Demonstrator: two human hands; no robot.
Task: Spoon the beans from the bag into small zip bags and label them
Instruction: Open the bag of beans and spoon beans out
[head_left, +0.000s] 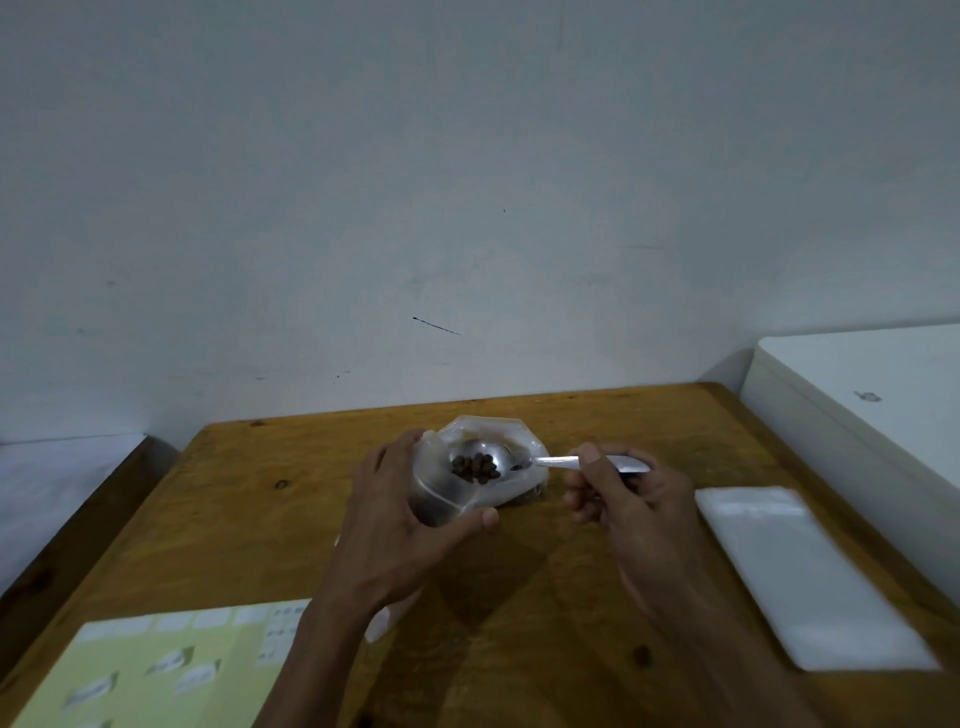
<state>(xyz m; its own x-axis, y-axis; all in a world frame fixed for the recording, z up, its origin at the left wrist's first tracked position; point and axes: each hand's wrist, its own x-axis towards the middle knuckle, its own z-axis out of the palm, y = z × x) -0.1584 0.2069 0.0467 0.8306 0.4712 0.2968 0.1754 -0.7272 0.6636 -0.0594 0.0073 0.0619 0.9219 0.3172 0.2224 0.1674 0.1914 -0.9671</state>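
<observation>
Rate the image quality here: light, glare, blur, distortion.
Head view: dim, bluish light; soft shadows of the arms on the table; glare on the spoon handle; label sheet at lower left blurred, its print unreadable; wide-angle bending curves the table edges; beans in the spoon stay fairly distinct.

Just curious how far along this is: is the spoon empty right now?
No, the spoon held by the right hand carries a small heap of dark beans in its bowl.
</observation>
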